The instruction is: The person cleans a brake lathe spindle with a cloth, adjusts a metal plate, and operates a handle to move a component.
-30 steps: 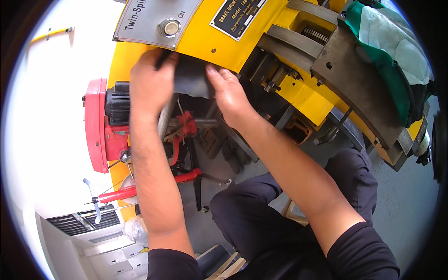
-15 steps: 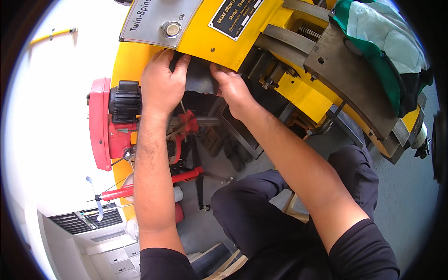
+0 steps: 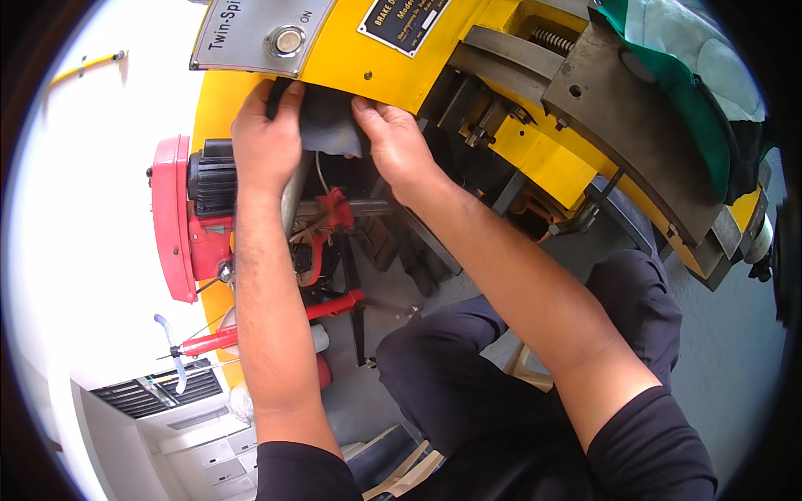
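Dark flexible sheet (image 3: 328,123) is located directly under the lower edge of the yellow housing (image 3: 372,54), its upper part out of sight and its uneven lower edge hanging free. The left hand (image 3: 267,140) grips the left side, thumb in front; the right hand (image 3: 397,146) appears to pinch the right side, its fingertips partly hidden. As to progress, the sheet is up at the housing and handled at both sides; the free lower edge and lack of any visible fastener suggest it is not secured, though the hidden upper edge cannot be checked. The housing's overhang obstructs that edge, and a thin cable (image 3: 322,173) runs just below the sheet. The housing carries a grey panel (image 3: 251,54) and a black nameplate (image 3: 403,29). To the right, a green-and-pale cloth item (image 3: 702,63) lies over a steel plate (image 3: 622,125); to the left is a red unit (image 3: 171,217) with a black ribbed motor (image 3: 212,179)
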The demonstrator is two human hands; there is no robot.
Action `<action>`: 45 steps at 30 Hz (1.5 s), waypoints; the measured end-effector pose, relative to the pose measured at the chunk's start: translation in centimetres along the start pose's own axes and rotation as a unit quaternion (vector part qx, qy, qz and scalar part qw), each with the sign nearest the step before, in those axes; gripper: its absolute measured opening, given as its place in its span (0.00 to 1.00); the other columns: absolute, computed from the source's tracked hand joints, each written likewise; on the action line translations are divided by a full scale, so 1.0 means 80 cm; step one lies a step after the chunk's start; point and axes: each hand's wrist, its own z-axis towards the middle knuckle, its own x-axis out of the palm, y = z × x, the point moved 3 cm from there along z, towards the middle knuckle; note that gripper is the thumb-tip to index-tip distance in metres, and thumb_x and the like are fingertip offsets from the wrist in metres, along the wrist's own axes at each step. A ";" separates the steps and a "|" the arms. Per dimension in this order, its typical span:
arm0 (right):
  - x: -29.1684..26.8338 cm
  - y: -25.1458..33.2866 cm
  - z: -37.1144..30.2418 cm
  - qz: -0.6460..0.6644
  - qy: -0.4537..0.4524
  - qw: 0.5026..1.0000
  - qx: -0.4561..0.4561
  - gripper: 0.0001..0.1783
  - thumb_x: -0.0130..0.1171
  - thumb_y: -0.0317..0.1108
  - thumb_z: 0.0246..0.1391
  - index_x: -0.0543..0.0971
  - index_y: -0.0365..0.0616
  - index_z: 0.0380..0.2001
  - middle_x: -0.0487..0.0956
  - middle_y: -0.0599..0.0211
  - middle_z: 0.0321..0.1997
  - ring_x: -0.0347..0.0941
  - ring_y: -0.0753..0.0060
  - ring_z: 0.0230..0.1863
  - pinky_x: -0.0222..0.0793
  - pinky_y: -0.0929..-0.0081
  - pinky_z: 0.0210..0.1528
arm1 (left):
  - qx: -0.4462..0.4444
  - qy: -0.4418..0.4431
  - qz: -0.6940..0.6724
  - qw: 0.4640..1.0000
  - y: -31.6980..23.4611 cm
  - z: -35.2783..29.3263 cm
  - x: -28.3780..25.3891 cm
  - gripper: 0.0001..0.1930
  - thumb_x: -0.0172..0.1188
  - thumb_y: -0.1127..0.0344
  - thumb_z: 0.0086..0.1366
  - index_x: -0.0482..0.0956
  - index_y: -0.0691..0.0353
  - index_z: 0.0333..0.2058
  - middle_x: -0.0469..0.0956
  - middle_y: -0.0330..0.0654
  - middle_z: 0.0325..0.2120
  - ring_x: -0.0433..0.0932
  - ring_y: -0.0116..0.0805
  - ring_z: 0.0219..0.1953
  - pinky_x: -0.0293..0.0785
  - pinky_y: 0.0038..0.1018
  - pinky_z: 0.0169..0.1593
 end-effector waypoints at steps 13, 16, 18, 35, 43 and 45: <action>-0.003 0.005 -0.013 0.015 -0.036 0.999 0.016 0.23 0.54 0.44 0.74 0.77 0.35 0.59 0.82 0.66 0.53 0.77 0.75 0.49 0.75 0.74 0.49 | 0.185 0.055 0.135 0.972 -0.032 -0.004 -0.002 0.13 0.63 0.61 0.68 0.82 0.67 0.42 0.84 0.54 0.37 0.83 0.58 0.40 0.77 0.43 0.43; 0.007 0.013 -0.014 -0.021 -0.059 0.997 -0.051 0.23 0.56 0.44 0.73 0.78 0.36 0.60 0.81 0.65 0.58 0.76 0.75 0.54 0.70 0.73 0.59 | 0.147 0.049 0.134 0.979 -0.020 0.005 -0.008 0.13 0.63 0.60 0.69 0.83 0.65 0.42 0.85 0.53 0.37 0.83 0.58 0.42 0.77 0.42 0.45; 0.005 0.013 -0.013 0.025 -0.064 0.997 -0.040 0.25 0.57 0.44 0.72 0.78 0.36 0.61 0.80 0.63 0.62 0.74 0.74 0.60 0.63 0.72 0.66 | 0.141 0.038 0.107 0.983 -0.020 0.003 -0.001 0.13 0.64 0.59 0.68 0.84 0.65 0.41 0.85 0.53 0.36 0.83 0.57 0.42 0.77 0.43 0.45; 0.006 0.002 -0.005 0.036 -0.006 0.999 -0.025 0.26 0.58 0.41 0.73 0.73 0.39 0.66 0.77 0.66 0.67 0.69 0.73 0.67 0.59 0.72 0.71 | 0.109 0.007 0.080 0.991 -0.007 -0.001 -0.002 0.11 0.66 0.63 0.69 0.84 0.64 0.44 0.83 0.51 0.40 0.82 0.55 0.44 0.76 0.40 0.47; -0.001 -0.001 -0.008 -0.035 0.003 0.999 -0.033 0.27 0.58 0.40 0.72 0.71 0.38 0.68 0.76 0.64 0.69 0.68 0.72 0.68 0.59 0.71 0.71 | 0.151 0.005 0.154 0.976 -0.016 0.000 -0.012 0.12 0.63 0.62 0.70 0.84 0.66 0.43 0.83 0.54 0.40 0.81 0.56 0.43 0.76 0.41 0.48; -0.010 0.000 0.006 -0.033 0.028 0.998 -0.040 0.27 0.58 0.40 0.72 0.71 0.38 0.68 0.76 0.64 0.69 0.68 0.72 0.68 0.59 0.71 0.71 | 0.108 0.004 0.121 0.987 -0.011 -0.001 -0.007 0.12 0.64 0.63 0.70 0.84 0.67 0.43 0.83 0.54 0.40 0.81 0.55 0.42 0.76 0.41 0.48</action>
